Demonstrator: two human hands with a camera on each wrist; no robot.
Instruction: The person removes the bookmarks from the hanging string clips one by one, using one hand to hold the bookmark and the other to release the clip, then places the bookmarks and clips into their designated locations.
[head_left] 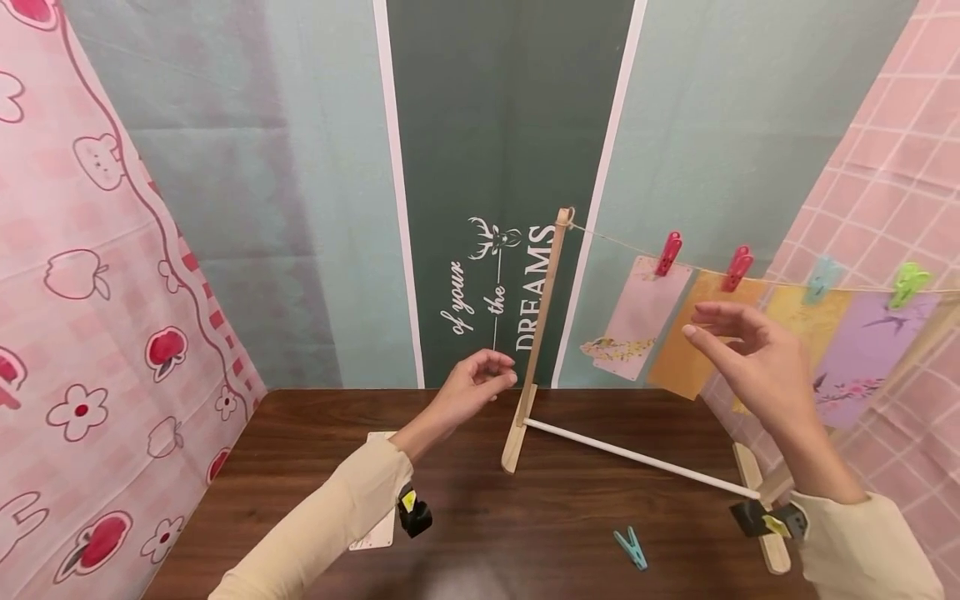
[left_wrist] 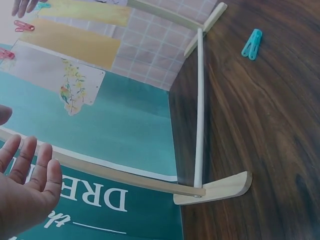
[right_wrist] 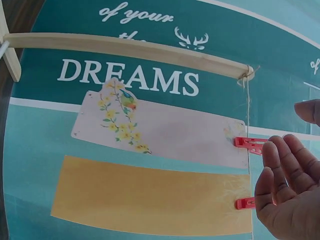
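My left hand (head_left: 480, 383), empty with loosely bent fingers, hovers just left of the rack's wooden post (head_left: 546, 308). In front of the hanging cards is my right hand (head_left: 757, 358), also empty, thumb and fingers apart. A string (head_left: 618, 242) runs from the post top toward the right. Red clothespins (head_left: 670, 253) hold a pink card (head_left: 652, 304) with yellow flowers and an orange card (head_left: 678, 367). Farther along, a light blue clothespin (head_left: 823, 279) holds a yellow card (head_left: 801, 315), and a green clothespin (head_left: 910, 283) holds a purple card (head_left: 873, 342) with birds.
A teal clothespin (head_left: 632, 548) lies on the brown table (head_left: 555, 517). One pale card (head_left: 378, 533) lies partly under my left forearm. The rack's white rod (head_left: 637, 457) joins its wooden feet (head_left: 513, 450). Patterned pink cloths (head_left: 90, 333) hang at both sides.
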